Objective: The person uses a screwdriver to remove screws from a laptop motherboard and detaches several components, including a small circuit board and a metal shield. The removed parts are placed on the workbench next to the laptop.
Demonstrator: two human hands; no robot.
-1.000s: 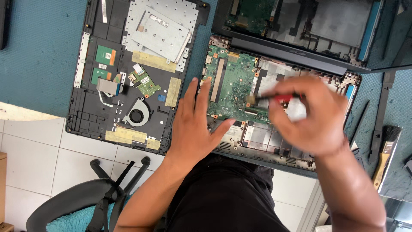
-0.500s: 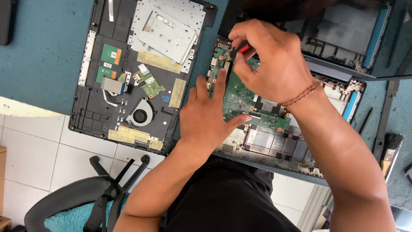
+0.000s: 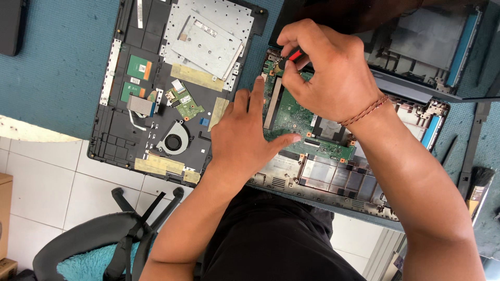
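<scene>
**benchrat:** What's the setup here? Bench looks packed.

**solderjoe:** Teal mat (image 3: 57, 67) on the table, white tiled floor (image 3: 47, 182) below, and a black chair (image 3: 99, 244) with a teal seat at the lower left. A stripped laptop cover (image 3: 156, 88) with a fan lies on the left, with the open laptop base (image 3: 338, 177) beside it.

**benchrat:** And the hands?

**solderjoe:** Left hand (image 3: 242, 138) lies flat with fingers spread, pressing on the green motherboard (image 3: 294, 117) in the base. Right hand (image 3: 325, 70) is curled tight, pinching a red-handled screwdriver (image 3: 292, 56), tip down at the board's upper left corner. A brush (image 3: 476, 184) sits at the far right.
</scene>
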